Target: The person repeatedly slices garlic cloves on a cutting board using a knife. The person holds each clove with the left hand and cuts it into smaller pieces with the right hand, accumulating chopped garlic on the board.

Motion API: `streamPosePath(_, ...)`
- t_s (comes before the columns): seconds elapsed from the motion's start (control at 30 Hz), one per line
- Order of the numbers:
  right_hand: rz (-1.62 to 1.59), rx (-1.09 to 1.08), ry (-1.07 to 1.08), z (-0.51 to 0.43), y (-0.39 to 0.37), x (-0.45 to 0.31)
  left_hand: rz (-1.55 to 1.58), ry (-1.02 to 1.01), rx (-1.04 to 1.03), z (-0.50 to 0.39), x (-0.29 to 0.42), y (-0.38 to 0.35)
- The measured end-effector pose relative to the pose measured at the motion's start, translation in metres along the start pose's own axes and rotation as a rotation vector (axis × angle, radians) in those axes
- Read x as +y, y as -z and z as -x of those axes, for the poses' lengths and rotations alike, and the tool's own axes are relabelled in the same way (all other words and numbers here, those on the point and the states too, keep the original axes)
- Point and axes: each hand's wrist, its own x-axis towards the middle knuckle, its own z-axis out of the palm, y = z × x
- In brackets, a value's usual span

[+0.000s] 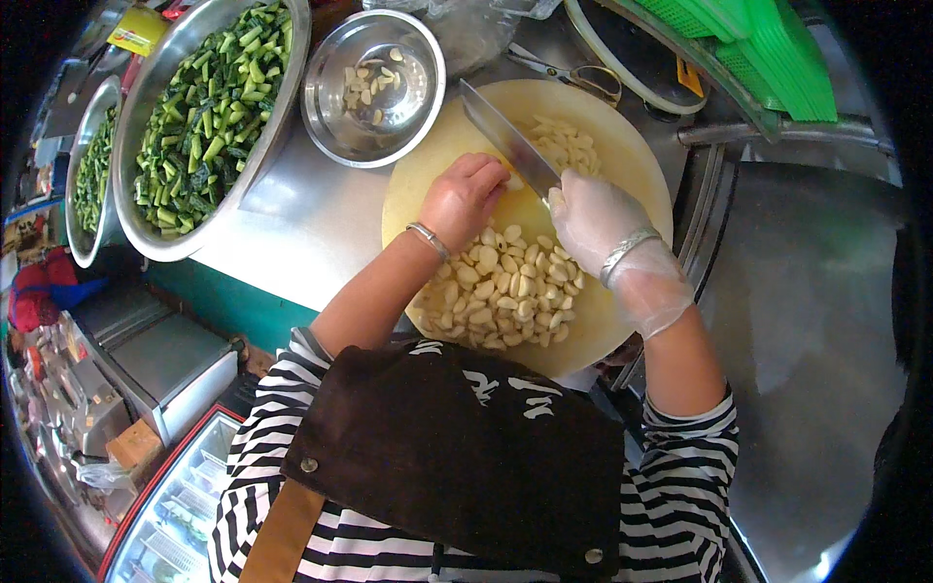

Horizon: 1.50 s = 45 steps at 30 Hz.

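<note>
My right hand (598, 218), in a clear plastic glove, grips a cleaver (510, 142) by its handle, which the hand hides. Bare, with its fingers bent, my left hand (466, 197) presses a garlic clove (514, 181) on the round yellowish cutting board (627, 131), left of the blade. A large heap of peeled garlic cloves (510, 280) lies on the board nearer my body. Sliced garlic (565, 144) is piled beyond the blade. At the board's far left stands a steel bowl (321, 138) with some garlic pieces in it.
Large metal basins of chopped green vegetables (211, 131) stand on the left of the steel counter (291, 218). Scissors (561, 73) and a glass lid (634, 51) lie past the board. Green plastic baskets (787, 65) are at the upper right, above a dark metal surface (809, 291).
</note>
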Motion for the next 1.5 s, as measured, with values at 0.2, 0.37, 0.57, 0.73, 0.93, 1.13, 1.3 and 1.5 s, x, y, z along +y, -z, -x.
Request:
streamPosePath(0.2,-0.091,0.109,-0.05,-0.006,-0.04,0.01,-0.003,-0.015,-0.017,-0.001,0.0,-0.001)
streamPosePath(0.37,-0.071,0.107,0.018,-0.013,-0.025,0.008,-0.016,-0.017,-0.004,-0.001,0.002,0.0)
streamPosePath(0.57,-0.071,0.089,-0.058,-0.002,-0.025,0.001,-0.019,0.001,-0.056,-0.001,0.0,0.003)
streamPosePath(0.73,-0.091,0.114,-0.03,-0.014,-0.034,0.007,-0.011,-0.024,0.007,-0.002,0.002,0.0)
streamPosePath(0.93,-0.061,0.076,0.01,-0.005,-0.017,-0.002,-0.014,0.021,-0.024,-0.001,0.0,0.002)
streamPosePath(1.13,-0.112,0.125,-0.033,-0.013,-0.034,0.004,0.02,0.04,-0.036,-0.002,0.001,0.001)
streamPosePath(1.3,-0.069,0.078,0.025,-0.005,-0.011,-0.004,-0.017,0.055,-0.041,0.001,-0.001,0.001)
streamPosePath(1.5,-0.151,0.145,-0.061,-0.011,-0.044,0.005,0.009,0.035,-0.018,-0.001,0.0,-0.002)
